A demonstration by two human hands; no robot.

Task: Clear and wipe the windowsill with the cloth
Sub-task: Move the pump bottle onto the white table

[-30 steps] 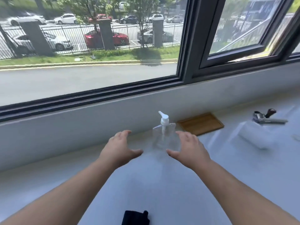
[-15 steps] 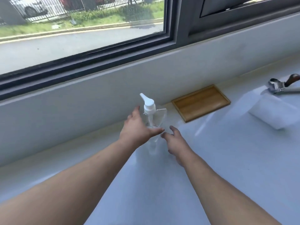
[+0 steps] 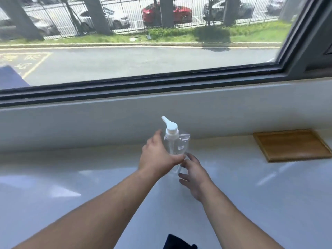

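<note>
A clear plastic pump bottle (image 3: 177, 142) with a white pump head stands upright on the white windowsill (image 3: 251, 194), near the back wall. My left hand (image 3: 157, 157) is wrapped around its left side, thumb across the front. My right hand (image 3: 195, 174) is at the bottle's base on the right, fingers spread and touching it loosely. A dark cloth (image 3: 177, 243) lies at the bottom edge of the view, between my forearms.
A flat wooden tray (image 3: 291, 145) lies on the sill at the right, against the low white wall (image 3: 89, 126) under the window frame (image 3: 143, 88). The sill surface stretches wide to the left and right.
My left hand has closed around the bottle, and my right hand has dropped to its base. The view has swung left, so the white roll and metal tool at right are out of sight.
</note>
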